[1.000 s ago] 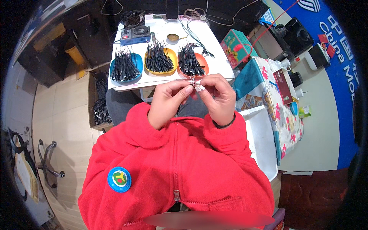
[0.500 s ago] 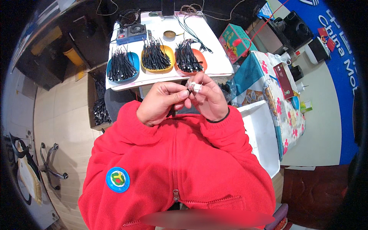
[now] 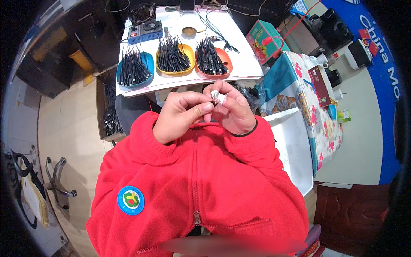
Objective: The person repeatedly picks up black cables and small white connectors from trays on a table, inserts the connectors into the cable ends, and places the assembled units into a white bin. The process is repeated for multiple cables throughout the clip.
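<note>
In front of my chest, both hands meet at the fingertips. My left hand (image 3: 182,113) is closed in a pinch on the dark end of a black cable (image 3: 213,103), most of which is hidden by the fingers. Thin reddish wires come out of that end toward my right hand (image 3: 235,111), whose thumb and fingers pinch them. White wrapping (image 3: 217,95), perhaps tape, sits at my right fingertips. Beyond my hands, a blue bowl (image 3: 148,64), a yellow bowl (image 3: 189,53) and an orange-red bowl (image 3: 227,61) each hold a heap of short black cables.
The bowls stand on a white table (image 3: 244,68) with a blue device (image 3: 146,33), a round tin (image 3: 189,32) and loose cords behind them. A box of black cables (image 3: 112,120) is on the floor at left. To the right are a white tray (image 3: 295,150) and a cloth-covered table (image 3: 314,141).
The view has shifted slightly, so the table sits higher. My fingers have shifted a little around the wires and white wrapping. The dark cable length below my left hand is now hidden.
</note>
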Demonstrator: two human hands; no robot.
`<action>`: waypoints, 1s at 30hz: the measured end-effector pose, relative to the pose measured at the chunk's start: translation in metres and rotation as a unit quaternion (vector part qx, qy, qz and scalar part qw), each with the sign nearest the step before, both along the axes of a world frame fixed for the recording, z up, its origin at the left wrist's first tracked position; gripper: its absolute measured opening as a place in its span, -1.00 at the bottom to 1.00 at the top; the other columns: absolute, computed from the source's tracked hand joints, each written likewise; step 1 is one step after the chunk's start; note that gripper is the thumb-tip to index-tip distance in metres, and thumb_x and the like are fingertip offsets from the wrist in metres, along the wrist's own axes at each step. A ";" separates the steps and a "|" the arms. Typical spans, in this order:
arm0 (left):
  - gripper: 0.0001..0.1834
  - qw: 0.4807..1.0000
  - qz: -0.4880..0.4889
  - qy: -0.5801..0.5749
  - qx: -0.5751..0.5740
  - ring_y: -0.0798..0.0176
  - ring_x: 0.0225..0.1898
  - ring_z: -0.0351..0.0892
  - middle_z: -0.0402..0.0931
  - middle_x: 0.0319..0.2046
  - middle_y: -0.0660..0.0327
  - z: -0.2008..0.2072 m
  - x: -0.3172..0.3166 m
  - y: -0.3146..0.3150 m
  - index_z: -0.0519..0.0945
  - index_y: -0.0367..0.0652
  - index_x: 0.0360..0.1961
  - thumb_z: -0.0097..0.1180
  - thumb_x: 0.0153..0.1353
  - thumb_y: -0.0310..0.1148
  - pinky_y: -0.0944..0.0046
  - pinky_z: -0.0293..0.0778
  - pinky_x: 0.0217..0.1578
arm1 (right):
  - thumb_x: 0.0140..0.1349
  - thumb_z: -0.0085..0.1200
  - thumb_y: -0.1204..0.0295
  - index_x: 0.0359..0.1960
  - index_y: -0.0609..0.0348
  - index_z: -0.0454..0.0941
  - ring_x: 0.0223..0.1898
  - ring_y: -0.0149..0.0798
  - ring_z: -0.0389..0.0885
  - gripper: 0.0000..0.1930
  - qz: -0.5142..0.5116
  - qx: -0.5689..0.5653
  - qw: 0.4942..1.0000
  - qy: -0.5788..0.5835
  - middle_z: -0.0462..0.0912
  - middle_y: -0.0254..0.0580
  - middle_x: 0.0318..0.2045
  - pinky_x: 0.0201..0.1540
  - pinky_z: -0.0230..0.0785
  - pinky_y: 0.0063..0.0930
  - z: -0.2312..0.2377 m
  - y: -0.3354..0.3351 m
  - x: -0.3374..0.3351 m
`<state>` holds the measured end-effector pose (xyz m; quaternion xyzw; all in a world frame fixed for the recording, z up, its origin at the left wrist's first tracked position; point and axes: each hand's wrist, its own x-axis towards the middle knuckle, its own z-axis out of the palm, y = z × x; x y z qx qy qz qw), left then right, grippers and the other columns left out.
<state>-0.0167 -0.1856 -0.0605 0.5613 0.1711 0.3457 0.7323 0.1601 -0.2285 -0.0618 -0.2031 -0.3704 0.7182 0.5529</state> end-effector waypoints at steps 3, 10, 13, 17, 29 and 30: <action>-0.83 0.999 -0.017 0.034 -0.021 0.55 -0.51 0.38 0.51 -0.54 0.32 0.001 -0.002 0.003 0.61 -0.34 -0.26 0.07 0.29 -0.43 0.54 0.30 -0.51 | 0.27 0.07 0.37 -0.14 0.17 0.35 -0.27 -0.33 0.56 -0.77 -0.013 -0.003 1.000 -0.007 0.45 -0.27 -0.19 -0.20 0.46 -0.46 -0.004 0.001 0.001; -0.83 0.998 -0.032 0.032 -0.036 0.57 -0.55 0.34 0.50 -0.55 0.34 0.000 0.002 0.008 0.60 -0.34 -0.26 0.08 0.29 -0.42 0.57 0.25 -0.55 | 0.27 0.07 0.39 -0.08 0.15 0.33 -0.27 -0.39 0.52 -0.74 -0.030 -0.008 0.999 -0.032 0.45 -0.29 -0.19 -0.20 0.47 -0.50 -0.004 0.006 0.004; -0.83 0.997 -0.017 0.030 -0.063 0.59 -0.56 0.32 0.51 -0.54 0.33 -0.004 0.003 0.010 0.61 -0.34 -0.24 0.07 0.29 -0.43 0.58 0.21 -0.56 | 0.26 0.08 0.40 -0.02 0.15 0.31 -0.25 -0.39 0.51 -0.68 -0.059 -0.028 0.997 -0.028 0.44 -0.27 -0.17 -0.20 0.46 -0.52 -0.008 0.004 -0.001; -0.82 0.998 0.001 0.029 -0.061 0.61 -0.57 0.30 0.52 -0.53 0.33 -0.007 0.006 0.012 0.61 -0.34 -0.21 0.07 0.29 -0.42 0.59 0.19 -0.57 | 0.25 0.09 0.44 0.03 0.13 0.30 -0.24 -0.46 0.47 -0.65 -0.122 -0.021 0.991 -0.059 0.44 -0.29 -0.18 -0.20 0.40 -0.61 -0.013 0.007 -0.003; -0.83 0.996 0.021 0.070 -0.047 0.54 -0.46 0.47 0.59 -0.45 0.24 -0.001 -0.001 0.009 0.61 -0.39 -0.21 0.06 0.27 -0.51 0.54 0.42 -0.45 | 0.27 0.06 0.42 0.12 0.12 0.22 -0.21 -0.51 0.38 -0.58 -0.213 0.032 0.965 -0.151 0.40 -0.30 -0.18 -0.21 0.27 -0.67 -0.020 0.004 -0.020; -0.84 0.996 0.030 0.061 -0.054 0.53 -0.46 0.48 0.59 -0.45 0.23 -0.001 -0.001 0.006 0.61 -0.40 -0.21 0.07 0.26 -0.52 0.53 0.45 -0.44 | 0.28 0.05 0.43 0.13 0.13 0.20 -0.21 -0.50 0.38 -0.57 -0.206 0.038 0.967 -0.148 0.40 -0.29 -0.17 -0.21 0.28 -0.66 -0.021 0.004 -0.020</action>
